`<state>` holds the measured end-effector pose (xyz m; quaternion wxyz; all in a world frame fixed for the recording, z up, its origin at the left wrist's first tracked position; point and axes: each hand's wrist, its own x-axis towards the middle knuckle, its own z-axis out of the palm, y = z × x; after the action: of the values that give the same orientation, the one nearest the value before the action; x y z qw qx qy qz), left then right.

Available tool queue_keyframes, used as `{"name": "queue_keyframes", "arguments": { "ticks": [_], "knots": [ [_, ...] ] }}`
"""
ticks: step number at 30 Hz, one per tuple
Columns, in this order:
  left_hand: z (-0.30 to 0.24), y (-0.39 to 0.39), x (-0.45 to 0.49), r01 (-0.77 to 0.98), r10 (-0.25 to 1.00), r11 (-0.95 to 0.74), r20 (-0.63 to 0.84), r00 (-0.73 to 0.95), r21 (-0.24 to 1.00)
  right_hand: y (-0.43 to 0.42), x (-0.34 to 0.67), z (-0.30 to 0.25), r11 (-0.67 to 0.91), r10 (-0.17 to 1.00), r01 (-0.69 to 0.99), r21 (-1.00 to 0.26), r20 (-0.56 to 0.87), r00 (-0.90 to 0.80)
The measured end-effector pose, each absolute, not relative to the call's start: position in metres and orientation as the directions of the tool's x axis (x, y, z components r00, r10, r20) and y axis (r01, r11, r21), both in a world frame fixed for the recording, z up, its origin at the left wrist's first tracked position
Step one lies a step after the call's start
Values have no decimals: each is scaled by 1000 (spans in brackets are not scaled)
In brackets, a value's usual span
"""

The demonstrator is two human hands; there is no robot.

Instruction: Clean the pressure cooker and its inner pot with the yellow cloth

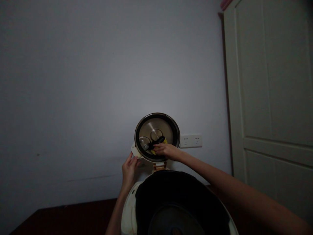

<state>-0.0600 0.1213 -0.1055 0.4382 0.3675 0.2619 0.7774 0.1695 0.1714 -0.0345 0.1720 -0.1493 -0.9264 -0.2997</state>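
A white rice cooker [130, 212] stands open before me, its dark inner pot [176, 202] showing. The round lid [157, 130] is hinged upright, its metal inner plate facing me. My left hand [129, 169] grips the lid's lower left edge, fingers curled on it. My right hand [166, 150] presses on the lower part of the inner plate, closed on a small yellow and black thing [158, 142], perhaps a cloth or sponge; I cannot make it out.
The cooker sits on a dark wooden surface [61, 218] against a pale wall. A white wall socket [191, 141] is just right of the lid. A cream panelled door [271, 98] fills the right side.
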Motion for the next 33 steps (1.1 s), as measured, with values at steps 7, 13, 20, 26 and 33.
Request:
{"name": "queue_keyframes", "arguments": {
  "ticks": [7, 13, 20, 26, 33],
  "knots": [
    [-109, 125, -60, -481, 868, -487, 342, -360, 729, 170, 205, -7, 668, 259, 595, 446, 611, -748],
    [-110, 127, -61, -483, 864, -496, 351, -362, 722, 183, 183, 26, 590, 252, 718, 370, 760, -599],
    [-107, 122, -59, -485, 864, -494, 342, -370, 722, 171, 112, 24, 641, 215, 594, 486, 629, -747],
    [-109, 126, -61, -466, 859, -501, 354, -369, 729, 171, 123, 36, 590, 243, 676, 441, 702, -669],
    [-112, 129, -62, -452, 852, -514, 373, -368, 729, 174, 179, 2, 562, 272, 747, 355, 774, -572]
  ]
}}
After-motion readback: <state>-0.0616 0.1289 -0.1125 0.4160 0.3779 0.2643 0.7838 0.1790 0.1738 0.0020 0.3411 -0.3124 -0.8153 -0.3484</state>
